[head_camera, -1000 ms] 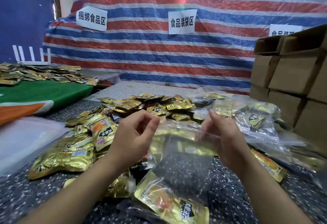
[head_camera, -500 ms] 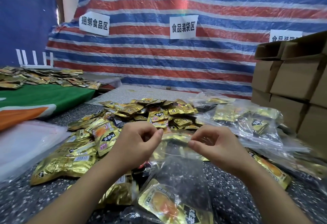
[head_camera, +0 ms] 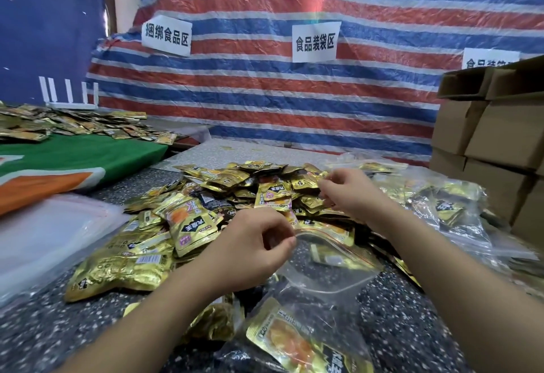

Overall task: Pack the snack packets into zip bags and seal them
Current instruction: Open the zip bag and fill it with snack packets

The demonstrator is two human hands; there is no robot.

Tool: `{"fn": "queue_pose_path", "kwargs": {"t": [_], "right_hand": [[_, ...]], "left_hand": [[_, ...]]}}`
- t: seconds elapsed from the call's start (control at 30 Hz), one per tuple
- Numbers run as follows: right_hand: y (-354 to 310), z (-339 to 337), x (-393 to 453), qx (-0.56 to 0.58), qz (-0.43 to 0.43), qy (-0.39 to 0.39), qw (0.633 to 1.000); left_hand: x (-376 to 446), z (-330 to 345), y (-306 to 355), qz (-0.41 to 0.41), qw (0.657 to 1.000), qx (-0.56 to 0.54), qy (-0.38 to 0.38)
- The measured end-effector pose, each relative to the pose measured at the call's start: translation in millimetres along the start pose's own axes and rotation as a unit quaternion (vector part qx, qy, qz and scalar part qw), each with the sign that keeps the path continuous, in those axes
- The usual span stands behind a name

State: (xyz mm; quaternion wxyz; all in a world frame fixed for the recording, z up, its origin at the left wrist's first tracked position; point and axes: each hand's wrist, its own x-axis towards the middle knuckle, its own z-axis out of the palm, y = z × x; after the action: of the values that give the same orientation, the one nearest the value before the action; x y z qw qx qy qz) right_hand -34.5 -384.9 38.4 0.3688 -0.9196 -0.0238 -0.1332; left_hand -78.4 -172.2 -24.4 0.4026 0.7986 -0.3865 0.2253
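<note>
Both hands work over a table strewn with gold snack packets. The left hand pinches one corner of the clear zip bag at its mouth, thumb and forefinger curled on the film. The right hand is out over the heap of snack packets, fingers curled as if taking one; whether it already grips a packet cannot be told. The zip bag lies on the table between the two forearms, its mouth with the red zip line toward the heap, its closed end toward the person, so its long axis runs away from the body. One packet already shows inside near the bottom. The heap lies just beyond the bag's mouth, nearer the right hand, so that hand is probably the one to feed packets in while the left holds the mouth open.
</note>
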Motion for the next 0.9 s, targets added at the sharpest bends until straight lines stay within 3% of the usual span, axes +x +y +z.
{"fn": "queue_pose_path", "kwargs": {"t": [0.2,0.33,0.6,0.77,0.9], "right_hand": [[-20,17,56,0.059,0.059,-0.013,0.996],[-26,33,85,0.068,0.062,0.036,0.995],[-23,75,106,-0.191,0.099,-0.01,0.976],[-19,97,110,-0.213,0.092,0.03,0.972],[-26,94,107,-0.207,0.096,0.0,0.974]], "left_hand": [[-1,3,-2,0.0,1.0,0.006,0.012],[-1,3,-2,0.003,1.0,0.015,0.013],[0,2,-6,0.0,0.999,0.034,0.006],[1,4,-5,0.009,0.999,0.042,-0.003],[1,4,-6,0.008,0.999,0.047,-0.001]]}}
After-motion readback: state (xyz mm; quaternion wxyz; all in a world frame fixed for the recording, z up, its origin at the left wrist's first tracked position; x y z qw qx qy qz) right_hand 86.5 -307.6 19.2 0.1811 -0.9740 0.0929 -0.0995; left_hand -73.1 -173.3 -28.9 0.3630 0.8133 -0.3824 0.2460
